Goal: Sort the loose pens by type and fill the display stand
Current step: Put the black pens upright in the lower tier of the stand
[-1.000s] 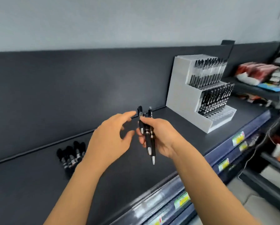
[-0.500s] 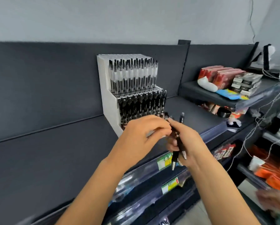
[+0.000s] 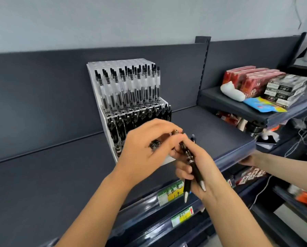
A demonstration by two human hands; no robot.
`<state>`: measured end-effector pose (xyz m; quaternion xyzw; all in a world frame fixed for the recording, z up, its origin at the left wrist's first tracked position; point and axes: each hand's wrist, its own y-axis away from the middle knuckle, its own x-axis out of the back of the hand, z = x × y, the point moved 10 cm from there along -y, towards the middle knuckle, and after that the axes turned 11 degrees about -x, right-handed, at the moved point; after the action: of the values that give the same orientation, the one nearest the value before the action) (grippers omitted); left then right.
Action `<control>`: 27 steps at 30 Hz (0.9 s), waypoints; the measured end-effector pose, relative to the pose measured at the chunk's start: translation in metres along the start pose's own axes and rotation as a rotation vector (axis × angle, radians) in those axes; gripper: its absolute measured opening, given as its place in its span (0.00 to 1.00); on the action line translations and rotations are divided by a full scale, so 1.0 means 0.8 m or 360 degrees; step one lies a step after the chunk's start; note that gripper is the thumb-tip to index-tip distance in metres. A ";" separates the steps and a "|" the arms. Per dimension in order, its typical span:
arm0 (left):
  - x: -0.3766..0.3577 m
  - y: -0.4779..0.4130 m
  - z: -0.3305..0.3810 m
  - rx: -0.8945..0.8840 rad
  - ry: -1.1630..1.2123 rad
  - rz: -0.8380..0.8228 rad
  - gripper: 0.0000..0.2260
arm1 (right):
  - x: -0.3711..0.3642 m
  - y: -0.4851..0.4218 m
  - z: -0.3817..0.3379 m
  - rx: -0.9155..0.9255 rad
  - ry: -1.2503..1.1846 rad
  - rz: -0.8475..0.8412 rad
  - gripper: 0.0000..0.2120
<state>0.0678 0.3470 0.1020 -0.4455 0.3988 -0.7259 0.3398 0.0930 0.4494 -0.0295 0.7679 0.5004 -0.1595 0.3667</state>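
The right hand (image 3: 208,175) grips two black pens (image 3: 195,169), tips down. The left hand (image 3: 145,152) curls and pinches their tops.

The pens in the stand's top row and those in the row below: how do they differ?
The top-row pens have clear barrels with black tops; the lower-row pens have black barrels. The top-row pens show fully; the left hand hides part of the lower-row pens. Both sets stand, tops up, in the white stand.

The shelf-edge price label (image 3: 170,193) reads a handwritten "1.5"; other print is illegible
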 end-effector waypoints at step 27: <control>-0.059 0.014 -0.116 0.0830 -0.0045 0.0021 0.08 | 0.021 0.000 -0.114 0.1011 0.0936 0.0615 0.10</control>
<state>0.0020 0.4074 0.0477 -0.3504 0.1964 -0.7956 0.4534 0.0891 0.5259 0.0221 0.9336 0.3575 -0.0093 -0.0205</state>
